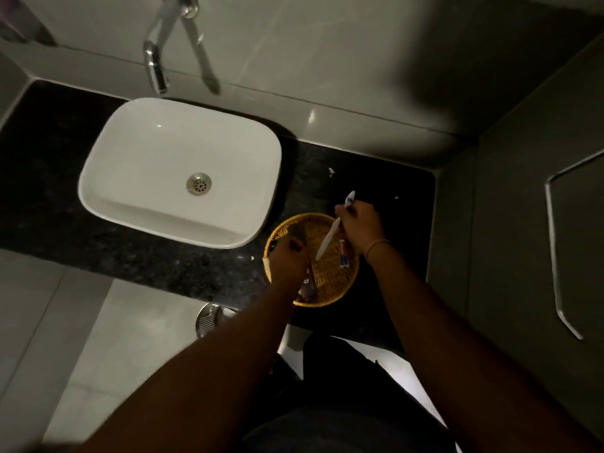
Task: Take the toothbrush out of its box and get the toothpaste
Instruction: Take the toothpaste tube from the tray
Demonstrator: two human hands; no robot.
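A round woven yellow basket [330, 282] sits on the dark counter to the right of the sink. My right hand [359, 223] is closed around a white toothbrush [328, 238], its blue-and-white head pointing up and away at the far end. A small red, white and blue toothpaste tube [344, 256] lies in the basket just under my right hand. My left hand [289, 259] is over the basket's left side, fingers curled on something dark and small; I cannot tell what it is. The toothbrush box is not clearly visible.
A white rectangular sink [130, 148] with a metal drain stands on the black stone counter [65, 230]. A chrome tap [157, 67] hangs from the wall above it. A grey wall panel [523, 223] closes the right side. A metal fitting [209, 318] shows below the counter edge.
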